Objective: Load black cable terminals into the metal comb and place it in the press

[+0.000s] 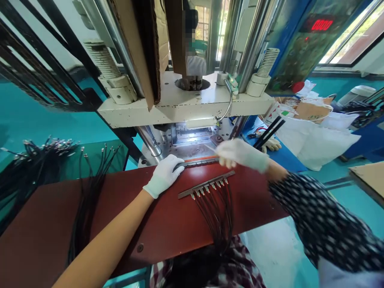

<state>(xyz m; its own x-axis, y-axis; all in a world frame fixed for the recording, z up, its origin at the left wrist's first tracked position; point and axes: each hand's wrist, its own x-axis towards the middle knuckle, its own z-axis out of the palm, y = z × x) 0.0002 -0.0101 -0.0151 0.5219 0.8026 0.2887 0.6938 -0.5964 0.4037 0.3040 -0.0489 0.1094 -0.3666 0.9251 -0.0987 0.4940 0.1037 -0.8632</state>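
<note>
My left hand [164, 176], in a white glove, pinches the left end of a dark narrow metal bar [200, 163] at the table's back edge. Over that bar's right end is my right hand [241, 154], also gloved and blurred by motion. Its fingers are closed on a thin pale stick-like tool [211, 148] that points left. In front of both hands lies a second slotted metal bar [207, 185], tilted up to the right. Several metal connectors sit along its near side, and their black cables [220, 218] hang over the front edge onto my lap.
A press with a pale crossbeam [186, 108] stands behind the red-brown table [120, 212]; a lit metal mold [192, 135] sits beneath it. Black cable bundles lie at left [90, 192] and far left [33, 164]. Gloves [272, 144] and white bags [321, 140] are at right.
</note>
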